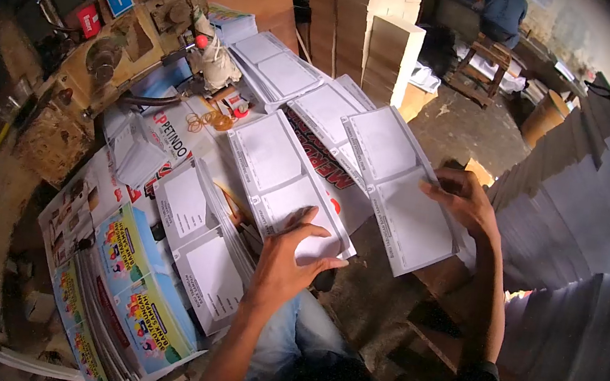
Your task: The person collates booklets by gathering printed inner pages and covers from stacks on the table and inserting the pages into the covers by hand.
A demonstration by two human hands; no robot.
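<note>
While the right fingers pinched the edge of the right page (409,197), its thumb lay on top near the far end of the lines. The right page was one long white page with two boxes, and it hung out from the right hand (476,207) toward the left. The left hand (289,257) had its thumb and fingers spread on the near end of the middle page (281,168), with the thumb at the corner and the rest of that page reaching away.

Two long pages were by the hands, one each. One white pile (200,246) sat just left of the left fingers, and one bright pile (142,292) sat farther left and nearer the body. Past the left fingers were some rubber bands (209,122), too tangled to count, and more white pages (275,69).

Under all this was a desk (82,198), with big printed posters (166,124) on it. Left of both hands stood a big old machine (118,47) with one red knob (201,41). Far ahead of the fingers were tall paper stacks (355,30), one stool (481,71), one person (502,11) in blue and one brown drum (546,119). Right of the right fingers rose huge pale piles (577,197).
</note>
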